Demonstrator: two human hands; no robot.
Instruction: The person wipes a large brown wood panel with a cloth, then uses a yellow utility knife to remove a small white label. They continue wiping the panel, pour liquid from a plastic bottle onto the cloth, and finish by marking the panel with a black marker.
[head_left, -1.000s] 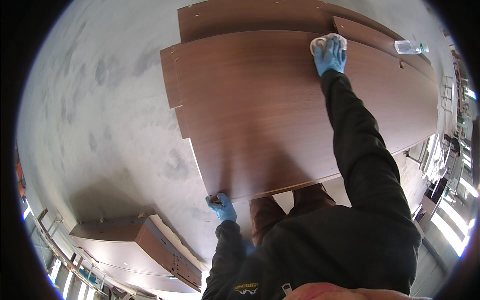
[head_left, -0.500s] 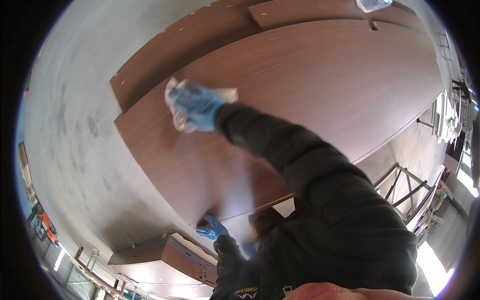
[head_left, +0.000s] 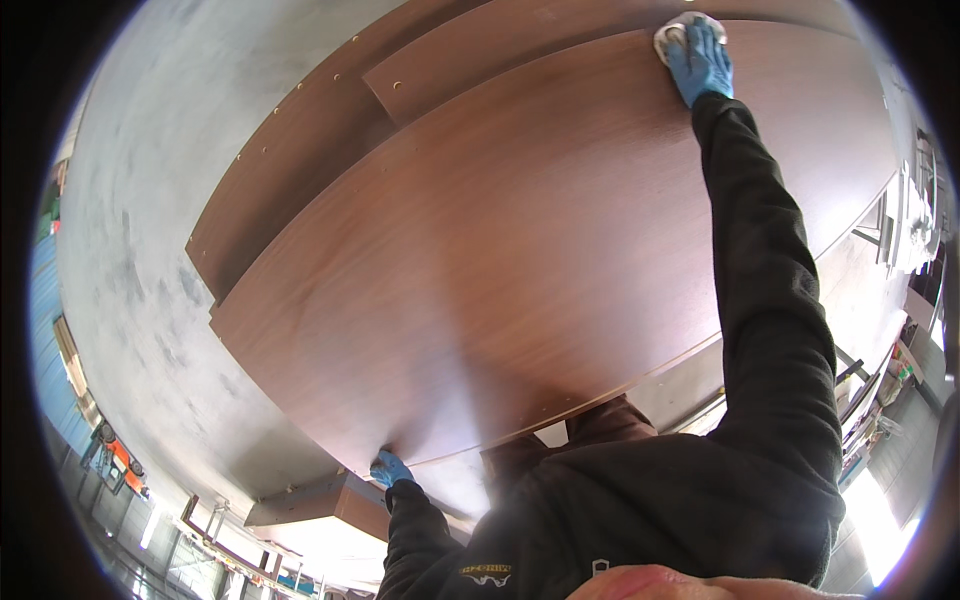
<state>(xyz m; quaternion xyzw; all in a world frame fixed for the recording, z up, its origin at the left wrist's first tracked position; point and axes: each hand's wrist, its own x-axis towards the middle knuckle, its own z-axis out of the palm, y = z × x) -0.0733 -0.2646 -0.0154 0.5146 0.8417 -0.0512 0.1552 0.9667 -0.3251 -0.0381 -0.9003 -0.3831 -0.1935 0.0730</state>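
A large brown wood-look panel (head_left: 560, 240) lies flat in front of me. My right hand (head_left: 702, 72), in a blue glove, reaches out to the panel's far edge. Under its fingers is a crumpled white cloth (head_left: 664, 42), pressed against the surface. My left hand (head_left: 391, 468), also in a blue glove, is at the near left corner of the panel. Its fingers are curled in at the edge there and partly hidden.
Other brown panels (head_left: 290, 160) with small fittings along their edges lie beyond the large one. A grey tabletop (head_left: 140, 270) stretches to the left. A brown, box-like piece (head_left: 325, 505) is at the lower left, and metal racks (head_left: 870, 225) stand at the right.
My right hand has swept the cloth from the panel's left part to its far right edge. The fingers of my left hand, spread before, are now drawn in at the corner. The view has shifted.
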